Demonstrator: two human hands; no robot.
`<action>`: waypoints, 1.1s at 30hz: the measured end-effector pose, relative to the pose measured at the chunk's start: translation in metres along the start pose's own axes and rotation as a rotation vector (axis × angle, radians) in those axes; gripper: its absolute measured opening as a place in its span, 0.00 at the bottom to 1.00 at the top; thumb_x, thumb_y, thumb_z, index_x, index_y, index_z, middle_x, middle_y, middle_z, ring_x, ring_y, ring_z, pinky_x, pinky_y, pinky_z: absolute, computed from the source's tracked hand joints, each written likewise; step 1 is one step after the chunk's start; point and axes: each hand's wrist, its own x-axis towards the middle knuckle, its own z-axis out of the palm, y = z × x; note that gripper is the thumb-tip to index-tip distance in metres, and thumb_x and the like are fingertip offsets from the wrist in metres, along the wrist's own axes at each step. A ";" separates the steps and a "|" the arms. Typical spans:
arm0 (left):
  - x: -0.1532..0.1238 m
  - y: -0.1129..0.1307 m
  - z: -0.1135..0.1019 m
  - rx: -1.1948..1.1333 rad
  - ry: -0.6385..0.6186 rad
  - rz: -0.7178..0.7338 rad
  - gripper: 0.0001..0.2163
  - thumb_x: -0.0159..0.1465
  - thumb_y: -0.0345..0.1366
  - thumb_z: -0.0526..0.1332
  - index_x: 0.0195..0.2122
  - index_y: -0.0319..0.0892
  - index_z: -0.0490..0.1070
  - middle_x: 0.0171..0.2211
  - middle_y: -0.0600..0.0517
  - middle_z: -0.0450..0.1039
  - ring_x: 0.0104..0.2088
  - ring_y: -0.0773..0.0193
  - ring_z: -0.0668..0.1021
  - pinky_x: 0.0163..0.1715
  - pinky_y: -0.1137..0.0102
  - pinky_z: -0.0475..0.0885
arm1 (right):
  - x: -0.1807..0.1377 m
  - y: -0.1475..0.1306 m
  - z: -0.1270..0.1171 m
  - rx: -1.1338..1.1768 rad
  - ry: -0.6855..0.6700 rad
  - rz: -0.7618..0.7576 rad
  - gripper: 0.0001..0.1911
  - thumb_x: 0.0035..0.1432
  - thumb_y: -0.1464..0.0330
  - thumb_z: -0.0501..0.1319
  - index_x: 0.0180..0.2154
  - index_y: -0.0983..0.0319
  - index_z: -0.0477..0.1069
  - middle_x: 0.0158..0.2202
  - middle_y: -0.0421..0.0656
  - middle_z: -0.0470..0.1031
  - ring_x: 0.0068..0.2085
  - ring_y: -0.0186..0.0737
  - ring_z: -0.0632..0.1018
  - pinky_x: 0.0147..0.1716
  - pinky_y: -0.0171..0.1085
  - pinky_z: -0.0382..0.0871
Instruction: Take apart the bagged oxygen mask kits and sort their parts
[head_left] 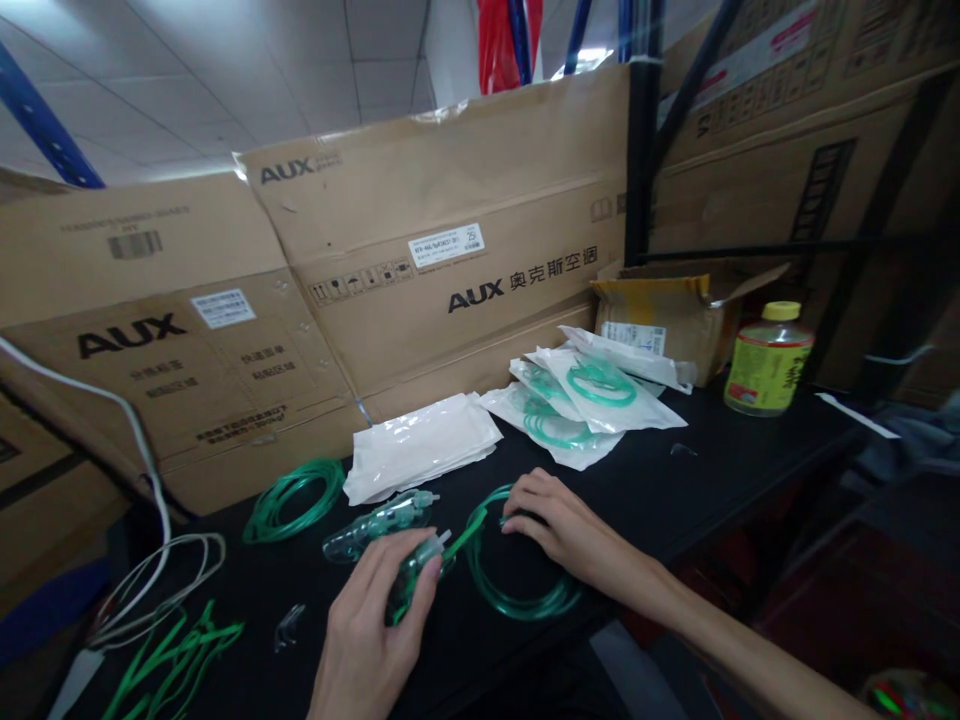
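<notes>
My left hand (375, 620) is closed round a clear green-tinted mask (417, 568) whose connector points toward a coil of green tubing (517, 592) on the black table (720, 470). My right hand (559, 520) rests on the upper part of that coil, fingers bent and pressing the tube. A second clear mask (375, 524) lies just beyond my left hand. Another green tubing coil (292, 498) lies further left.
A stack of empty white pouches (420, 445) lies behind the masks. Sealed pouches with green tubing (585, 400) are piled at back right, beside an open small carton (667, 310) and a yellow-capped bottle (766, 362). Large AUX cartons (450, 250) wall the back. White cable (161, 570) and green straps (176, 650) lie left.
</notes>
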 end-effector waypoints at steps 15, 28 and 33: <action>-0.015 0.003 -0.011 0.198 -0.151 -0.046 0.12 0.71 0.44 0.59 0.51 0.49 0.73 0.46 0.49 0.80 0.45 0.54 0.81 0.43 0.61 0.78 | -0.003 0.000 0.000 -0.049 0.043 0.059 0.08 0.63 0.71 0.66 0.45 0.58 0.78 0.49 0.46 0.76 0.51 0.47 0.74 0.53 0.45 0.68; 0.062 0.015 0.035 0.260 -0.663 -0.147 0.18 0.60 0.43 0.71 0.48 0.40 0.76 0.45 0.42 0.78 0.49 0.44 0.78 0.48 0.54 0.73 | -0.008 0.005 0.012 -0.232 0.157 0.211 0.15 0.59 0.69 0.67 0.49 0.63 0.73 0.45 0.51 0.74 0.48 0.53 0.74 0.49 0.51 0.70; 0.069 0.004 0.042 0.147 -0.722 -0.200 0.08 0.64 0.39 0.67 0.42 0.43 0.74 0.40 0.47 0.77 0.44 0.52 0.79 0.44 0.62 0.72 | -0.010 0.007 0.014 -0.236 0.181 0.244 0.13 0.62 0.72 0.62 0.49 0.64 0.73 0.45 0.52 0.71 0.49 0.54 0.72 0.50 0.51 0.70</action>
